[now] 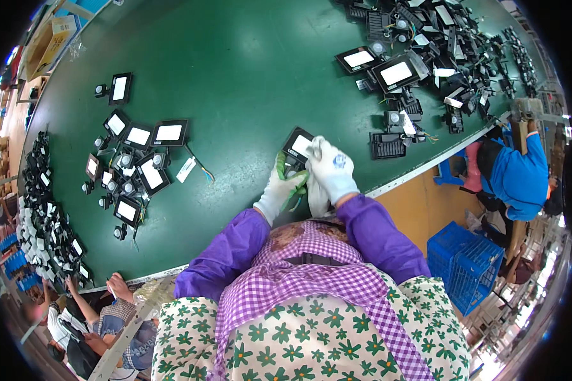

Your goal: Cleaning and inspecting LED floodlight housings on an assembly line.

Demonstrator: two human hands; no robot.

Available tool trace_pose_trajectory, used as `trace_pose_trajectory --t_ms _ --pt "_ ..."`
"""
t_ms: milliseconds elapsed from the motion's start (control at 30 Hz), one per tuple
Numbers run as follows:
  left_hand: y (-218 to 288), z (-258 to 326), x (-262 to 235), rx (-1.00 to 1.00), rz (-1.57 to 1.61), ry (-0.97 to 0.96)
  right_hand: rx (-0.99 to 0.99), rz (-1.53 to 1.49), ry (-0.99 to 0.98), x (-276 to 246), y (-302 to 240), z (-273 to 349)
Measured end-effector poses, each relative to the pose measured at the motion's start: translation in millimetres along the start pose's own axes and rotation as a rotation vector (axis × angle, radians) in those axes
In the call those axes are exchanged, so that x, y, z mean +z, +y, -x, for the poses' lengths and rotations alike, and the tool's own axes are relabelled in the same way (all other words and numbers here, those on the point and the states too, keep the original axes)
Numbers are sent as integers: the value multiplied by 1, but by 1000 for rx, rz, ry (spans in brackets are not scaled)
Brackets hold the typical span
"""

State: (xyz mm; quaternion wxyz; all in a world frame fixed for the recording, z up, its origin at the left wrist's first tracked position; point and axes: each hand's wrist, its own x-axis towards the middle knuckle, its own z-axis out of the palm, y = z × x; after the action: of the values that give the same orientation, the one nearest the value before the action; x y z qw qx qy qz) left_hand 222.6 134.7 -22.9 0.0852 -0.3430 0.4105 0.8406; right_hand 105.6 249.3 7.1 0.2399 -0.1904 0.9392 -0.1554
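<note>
My left hand (279, 186), in a white glove with green on the fingers, grips a small black LED floodlight (298, 143) by its lower side, near the table's front edge. The lamp's pale panel faces up, tilted. In a white glove, my right hand (332, 170) is closed at the lamp's right edge. A whitish cloth (318, 198) hangs below its fingers and seems to be held in them. The fingertips cover part of the lamp's face.
On the green table (235, 76), several sensor floodlights (152, 174) lie in a group at left. A big heap of floodlights (426, 57) covers the far right. More parts (44, 216) line the left edge. Blue crates (464, 263) stand on the floor at right. Other people sit at both sides.
</note>
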Motion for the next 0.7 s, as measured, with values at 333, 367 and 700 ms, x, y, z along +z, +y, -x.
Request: trace_pose_trajectory --t_ms 333,367,700 --pt "-9 -11 3 293 -264 46 68 179 -59 -6 5 15" --pt "-9 -15 -2 290 -271 39 16 144 2 -12 2 9" --pt "0 -7 6 216 -219 38 43 206 -78 -19 5 9"
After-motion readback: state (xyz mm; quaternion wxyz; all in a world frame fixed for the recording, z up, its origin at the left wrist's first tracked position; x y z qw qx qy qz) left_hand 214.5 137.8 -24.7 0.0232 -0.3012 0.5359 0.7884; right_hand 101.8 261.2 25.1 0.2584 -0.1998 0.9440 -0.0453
